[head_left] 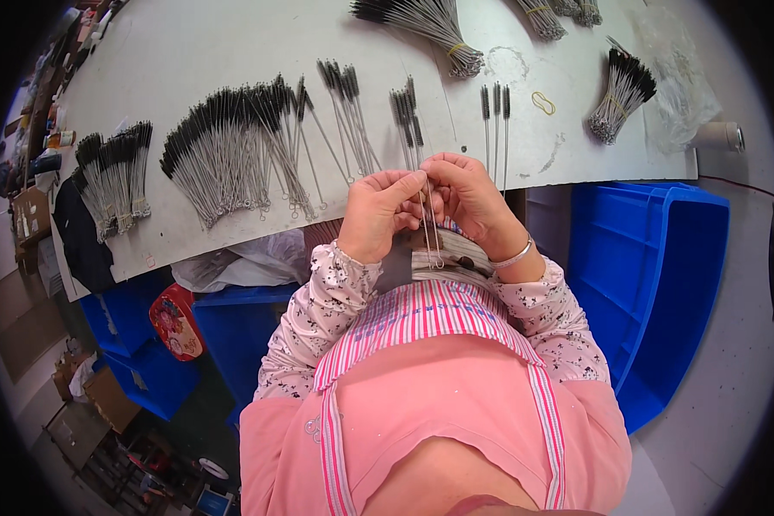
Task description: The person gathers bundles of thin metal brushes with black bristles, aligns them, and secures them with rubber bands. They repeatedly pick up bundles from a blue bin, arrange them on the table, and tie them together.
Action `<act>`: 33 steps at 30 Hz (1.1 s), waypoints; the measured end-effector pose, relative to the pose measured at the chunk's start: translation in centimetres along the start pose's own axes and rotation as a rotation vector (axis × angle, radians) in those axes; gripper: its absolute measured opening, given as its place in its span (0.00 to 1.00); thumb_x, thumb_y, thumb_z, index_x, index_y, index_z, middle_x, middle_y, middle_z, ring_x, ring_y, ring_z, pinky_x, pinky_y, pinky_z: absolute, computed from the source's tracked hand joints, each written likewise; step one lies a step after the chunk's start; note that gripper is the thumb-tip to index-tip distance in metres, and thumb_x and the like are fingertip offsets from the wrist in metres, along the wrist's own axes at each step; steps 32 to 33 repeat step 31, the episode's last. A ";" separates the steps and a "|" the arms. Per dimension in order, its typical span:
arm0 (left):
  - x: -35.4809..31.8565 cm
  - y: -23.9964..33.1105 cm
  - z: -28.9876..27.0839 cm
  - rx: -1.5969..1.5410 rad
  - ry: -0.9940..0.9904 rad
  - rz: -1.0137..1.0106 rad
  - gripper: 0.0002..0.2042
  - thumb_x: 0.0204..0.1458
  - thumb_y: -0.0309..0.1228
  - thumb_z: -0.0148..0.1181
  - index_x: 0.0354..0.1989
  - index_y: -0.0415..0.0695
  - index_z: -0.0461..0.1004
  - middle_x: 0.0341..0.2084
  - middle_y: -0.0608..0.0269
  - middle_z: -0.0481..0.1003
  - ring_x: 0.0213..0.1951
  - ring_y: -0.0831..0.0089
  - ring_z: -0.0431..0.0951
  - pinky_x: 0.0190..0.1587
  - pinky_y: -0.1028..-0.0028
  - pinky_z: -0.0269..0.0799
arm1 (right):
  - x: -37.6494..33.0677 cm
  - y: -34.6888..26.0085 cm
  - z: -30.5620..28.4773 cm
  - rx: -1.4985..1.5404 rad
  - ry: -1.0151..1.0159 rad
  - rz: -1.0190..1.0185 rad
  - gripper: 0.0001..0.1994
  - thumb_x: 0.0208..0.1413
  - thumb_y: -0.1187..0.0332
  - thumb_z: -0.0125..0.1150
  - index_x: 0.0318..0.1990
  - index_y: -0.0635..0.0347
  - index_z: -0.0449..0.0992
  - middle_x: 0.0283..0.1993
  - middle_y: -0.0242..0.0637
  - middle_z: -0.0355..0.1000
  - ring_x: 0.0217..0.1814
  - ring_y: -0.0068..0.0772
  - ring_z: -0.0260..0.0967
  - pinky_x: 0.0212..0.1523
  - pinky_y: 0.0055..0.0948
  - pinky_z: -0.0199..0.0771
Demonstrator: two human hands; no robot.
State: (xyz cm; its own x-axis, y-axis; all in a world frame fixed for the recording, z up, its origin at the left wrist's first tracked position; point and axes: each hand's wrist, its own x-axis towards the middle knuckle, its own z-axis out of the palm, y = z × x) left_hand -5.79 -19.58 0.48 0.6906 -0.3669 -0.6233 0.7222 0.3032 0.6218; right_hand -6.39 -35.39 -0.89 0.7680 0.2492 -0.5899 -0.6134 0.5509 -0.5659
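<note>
My left hand [377, 211] and my right hand [475, 196] meet at the table's front edge, thumbs and forefingers pinched together. Between them are a few thin wire-handled tube brushes [432, 230]; the looped ends hang below my fingers, and black bristle heads [407, 107] stick out above. My fingers hide where the wires are gripped. Just right of my right hand lie three loose tube brushes [496, 129], side by side. Left of my left hand is a small group of similar brushes [349, 107], heads pointing away.
A wide spread of brushes [228, 155] and a smaller banded batch [116, 176] lie leftward on the white table [258, 43]. Tied bundles [430, 30] [619, 95], a yellow rubber band [543, 103] and clear plastic [675, 69] are farther off. A blue crate [645, 292] stands at right.
</note>
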 end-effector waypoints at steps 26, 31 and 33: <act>6.6 -1.5 5.3 0.692 0.191 0.119 0.10 0.48 0.29 0.62 0.31 0.33 0.73 0.19 0.63 0.74 0.17 0.80 0.73 0.17 0.82 0.70 | -0.6 -3.2 -8.5 -0.755 0.601 -0.455 0.08 0.51 0.68 0.59 0.29 0.65 0.75 0.19 0.31 0.71 0.14 0.17 0.64 0.14 0.17 0.62; 7.1 -1.5 5.8 0.852 0.231 0.141 0.11 0.48 0.31 0.62 0.33 0.34 0.74 0.19 0.62 0.75 0.18 0.81 0.74 0.20 0.83 0.72 | 0.4 -3.2 -10.4 -1.043 0.746 -0.541 0.07 0.50 0.67 0.58 0.29 0.61 0.77 0.24 0.35 0.76 0.19 0.34 0.72 0.24 0.26 0.71; 7.1 -1.5 5.8 0.852 0.231 0.141 0.11 0.48 0.31 0.62 0.33 0.34 0.74 0.19 0.62 0.75 0.18 0.81 0.74 0.20 0.83 0.72 | 0.4 -3.2 -10.4 -1.043 0.746 -0.541 0.07 0.50 0.67 0.58 0.29 0.61 0.77 0.24 0.35 0.76 0.19 0.34 0.72 0.24 0.26 0.71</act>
